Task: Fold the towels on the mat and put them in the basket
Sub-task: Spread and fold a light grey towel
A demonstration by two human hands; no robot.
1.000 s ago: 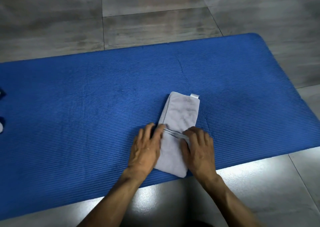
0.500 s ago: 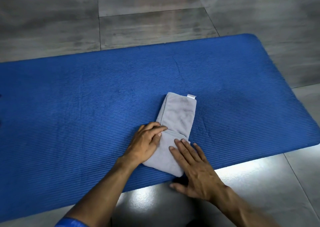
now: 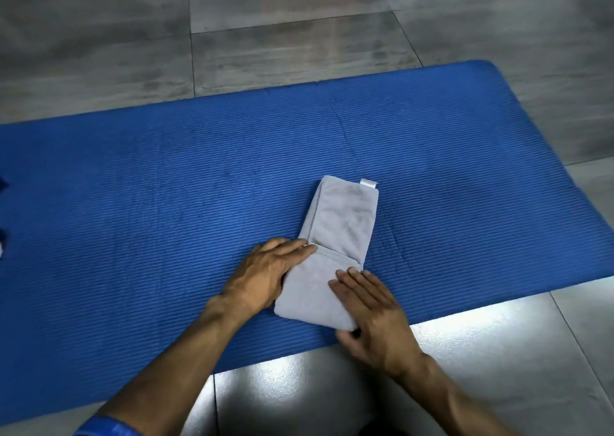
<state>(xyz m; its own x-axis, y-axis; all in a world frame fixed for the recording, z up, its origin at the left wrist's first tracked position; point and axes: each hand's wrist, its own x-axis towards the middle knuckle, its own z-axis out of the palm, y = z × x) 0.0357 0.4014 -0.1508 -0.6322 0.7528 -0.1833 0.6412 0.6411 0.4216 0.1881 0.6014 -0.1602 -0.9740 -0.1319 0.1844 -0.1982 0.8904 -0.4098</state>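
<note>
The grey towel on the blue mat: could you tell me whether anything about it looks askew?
Slightly. The folded grey cloth towel lies slanted across the ribbed blue foam mat, its near flap offset leftward, a white tag protruding at the far corner. Both hands rest on it.

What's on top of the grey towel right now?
Both hands rest on the near half of the grey towel: left hand at its left edge, right hand flat over its right side. The cloth under them is hidden; the far half is bare.
</note>
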